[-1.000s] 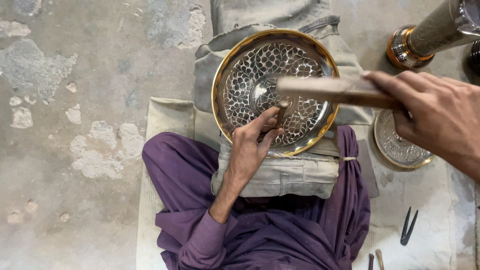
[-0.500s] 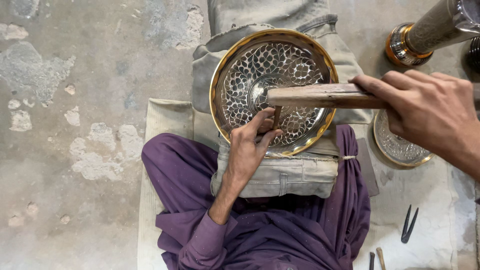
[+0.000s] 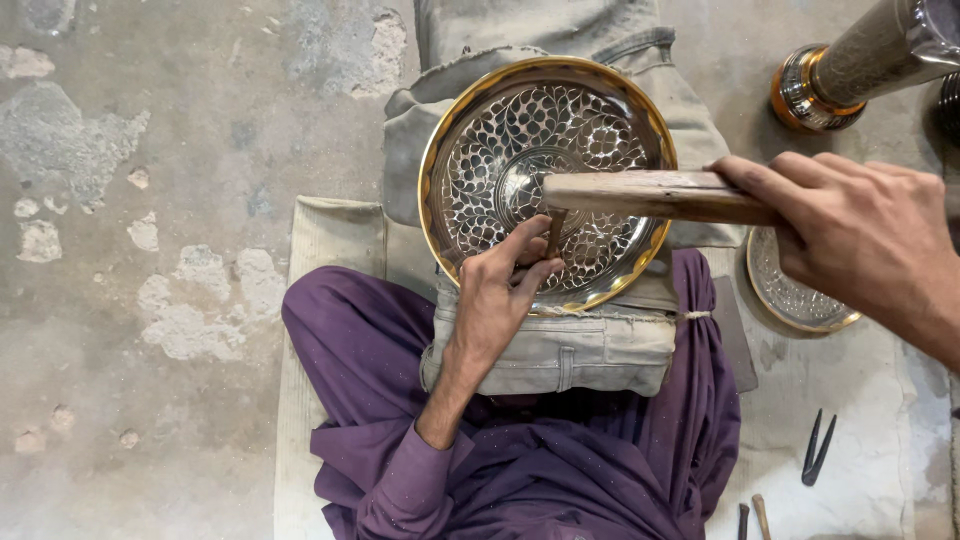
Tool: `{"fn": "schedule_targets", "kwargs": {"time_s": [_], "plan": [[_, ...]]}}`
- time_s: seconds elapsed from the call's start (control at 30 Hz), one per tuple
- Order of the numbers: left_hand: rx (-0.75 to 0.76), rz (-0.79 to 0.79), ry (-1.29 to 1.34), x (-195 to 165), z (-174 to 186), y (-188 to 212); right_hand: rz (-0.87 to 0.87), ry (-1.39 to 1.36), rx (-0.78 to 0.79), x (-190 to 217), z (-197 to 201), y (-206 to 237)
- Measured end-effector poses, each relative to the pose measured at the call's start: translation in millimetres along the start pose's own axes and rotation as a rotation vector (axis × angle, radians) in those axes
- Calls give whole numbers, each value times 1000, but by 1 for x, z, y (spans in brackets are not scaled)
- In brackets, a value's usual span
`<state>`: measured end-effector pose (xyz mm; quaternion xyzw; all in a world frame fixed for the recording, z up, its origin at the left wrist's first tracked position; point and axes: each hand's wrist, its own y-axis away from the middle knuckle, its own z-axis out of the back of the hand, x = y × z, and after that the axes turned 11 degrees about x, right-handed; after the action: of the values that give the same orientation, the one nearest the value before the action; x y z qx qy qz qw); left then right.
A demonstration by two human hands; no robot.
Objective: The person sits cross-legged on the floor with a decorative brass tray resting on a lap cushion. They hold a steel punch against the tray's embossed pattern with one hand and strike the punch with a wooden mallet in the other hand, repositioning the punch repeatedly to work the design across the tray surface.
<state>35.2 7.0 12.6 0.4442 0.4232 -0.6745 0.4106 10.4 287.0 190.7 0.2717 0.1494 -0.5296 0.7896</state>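
A round metal plate [image 3: 610, 110] with a gold rim and engraved leaf patterns rests on a folded grey cloth [image 3: 560, 345] over my lap. My left hand [image 3: 495, 290] pinches a small metal chisel [image 3: 555, 232] upright against the plate's centre. My right hand [image 3: 865, 235] grips a wooden mallet [image 3: 650, 195], which lies across the plate with its end directly above the chisel's top.
A smaller engraved dish [image 3: 790, 295] lies to the right of the plate. A brass-footed vessel [image 3: 850, 70] stands at the top right. Dark tongs [image 3: 818, 450] and small tools [image 3: 752, 518] lie on the pale mat [image 3: 330, 250]. Cracked concrete floor spreads to the left.
The mallet has swung leftward and down over the plate until its end sits on the chisel. My left hand has stayed in place with the chisel.
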Motion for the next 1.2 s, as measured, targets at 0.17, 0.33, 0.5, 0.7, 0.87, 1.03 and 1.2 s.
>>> {"fn": "schedule_targets", "kwargs": {"time_s": [0.17, 0.33, 0.5, 0.7, 0.87, 1.03, 1.2], "plan": [[12, 3, 7, 0, 0, 0, -52, -79, 4, -1, 19, 2], [-7, -25, -1, 3, 0, 2, 3, -394, -96, -4, 16, 3], [4, 1, -23, 7, -4, 1, 57, -162, -32, -6, 1, -4], [-9, -5, -20, 4, -2, 2, 22, -16, 25, -7, -22, -1], [-10, -5, 21, -1, 2, 3, -41, -528, 77, -11, -38, -5], [10, -1, 2, -1, 3, 1, 22, -448, -140, -3, -33, -2], [14, 10, -4, -2, 4, 3, 15, -34, -35, 3, -10, 1]]}}
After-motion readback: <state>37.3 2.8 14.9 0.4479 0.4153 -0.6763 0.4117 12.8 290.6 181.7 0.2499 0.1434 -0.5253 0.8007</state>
